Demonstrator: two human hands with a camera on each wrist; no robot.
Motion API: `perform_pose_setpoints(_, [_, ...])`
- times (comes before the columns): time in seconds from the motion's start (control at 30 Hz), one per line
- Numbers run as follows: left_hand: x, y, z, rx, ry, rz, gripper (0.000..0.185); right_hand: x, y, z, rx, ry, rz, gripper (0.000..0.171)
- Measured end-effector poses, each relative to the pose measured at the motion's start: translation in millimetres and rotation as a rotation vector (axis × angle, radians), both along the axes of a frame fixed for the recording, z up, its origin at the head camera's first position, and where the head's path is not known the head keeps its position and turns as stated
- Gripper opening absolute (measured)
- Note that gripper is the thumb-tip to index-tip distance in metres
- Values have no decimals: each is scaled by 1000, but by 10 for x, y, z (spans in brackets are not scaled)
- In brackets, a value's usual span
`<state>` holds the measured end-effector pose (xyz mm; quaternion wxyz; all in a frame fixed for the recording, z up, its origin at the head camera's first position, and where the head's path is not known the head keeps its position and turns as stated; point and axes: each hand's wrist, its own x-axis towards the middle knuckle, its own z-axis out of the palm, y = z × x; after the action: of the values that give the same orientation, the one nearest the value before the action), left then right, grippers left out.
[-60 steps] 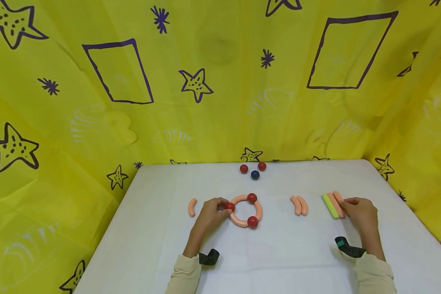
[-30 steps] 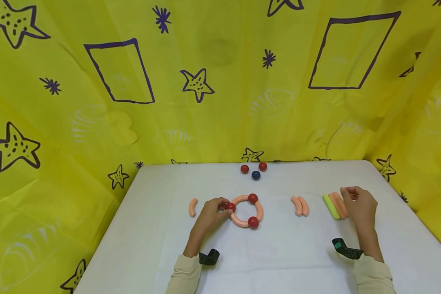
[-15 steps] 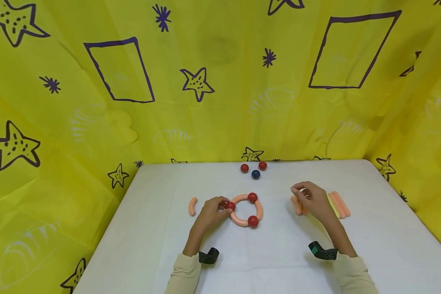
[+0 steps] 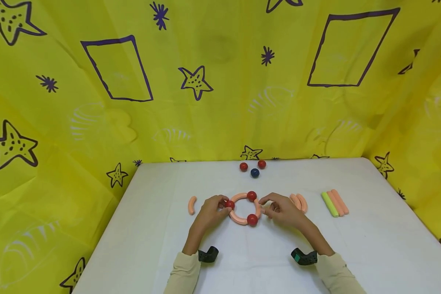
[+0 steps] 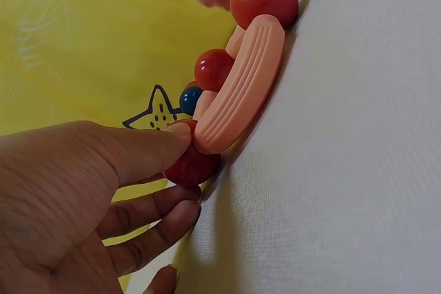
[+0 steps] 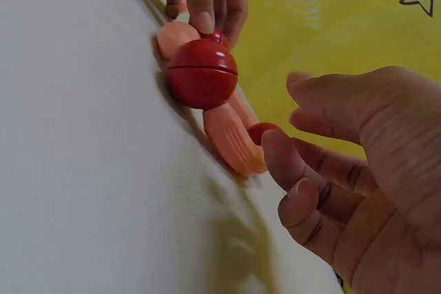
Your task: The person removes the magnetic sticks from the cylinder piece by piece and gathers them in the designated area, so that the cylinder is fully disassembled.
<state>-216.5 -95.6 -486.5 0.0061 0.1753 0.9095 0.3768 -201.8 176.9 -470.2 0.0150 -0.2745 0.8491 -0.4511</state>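
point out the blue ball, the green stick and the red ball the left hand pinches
Blue ball (image 4: 255, 173), head view: middle of its front.
Green stick (image 4: 330, 204), head view: middle of its length.
Pinched red ball (image 5: 193, 165), left wrist view: middle of its uncovered part.

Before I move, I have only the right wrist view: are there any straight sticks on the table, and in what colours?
Observer: Yes. In the head view, a yellow-green stick and two peach sticks lie side by side, off to the right.
Operator: Copy. Any loose balls beyond the ring?
Observer: Three in a cluster: two red balls and a dark blue ball.
Operator: And spare curved rods on the right hand's outer side?
Observer: Two peach curved rods lie side by side there, between that hand and the sticks; the hand partly covers one in the head view.
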Motion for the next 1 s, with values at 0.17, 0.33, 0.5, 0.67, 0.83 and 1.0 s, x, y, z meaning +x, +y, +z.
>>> perform_pose_setpoints(0.17, [-5, 13, 7, -3, 34, -4, 32, 80, -135, 43, 16, -26, 100, 29])
perform_pose_setpoints(0.33, [-12, 33, 7, -4, 135, -20, 29, 16, -175, -121, 53, -39, 161, 32])
perform_pose_setpoints(0.5, [4, 74, 70, 7, 226, -175, 20, -12, -194, -200, 65, -3, 182, 29])
perform_pose_setpoints(0.67, [48, 146, 100, -28, 158, -314, 20, 66, -253, -99, 72, -23, 150, 28])
perform_pose_setpoints(0.83, [65, 224, 75, -152, 161, -354, 27, 14, -224, -218, 54, -40, 133, 31])
perform_pose_setpoints(1.0, [78, 255, 45, -218, 177, -348, 17, -4, -223, -282, 29, -36, 119, 33])
